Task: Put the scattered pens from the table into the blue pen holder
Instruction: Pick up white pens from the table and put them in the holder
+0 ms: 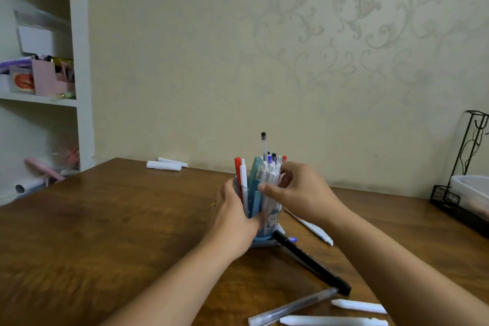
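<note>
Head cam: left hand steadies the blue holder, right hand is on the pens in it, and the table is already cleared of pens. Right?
Not quite. The left hand does grip the blue pen holder and the right hand is on the white pens in it, but the head view shows pens on the table: a black marker, a clear pen and several white ones.

Soft, even, dimmish indoor light; faint shadows, left shelf (39,74) blurred, edges bowed by wide-angle lens.

Home study corner, patterned wallpaper (357,21), wooden desk (105,233), white shelves (79,61) with stationery boxes
</note>
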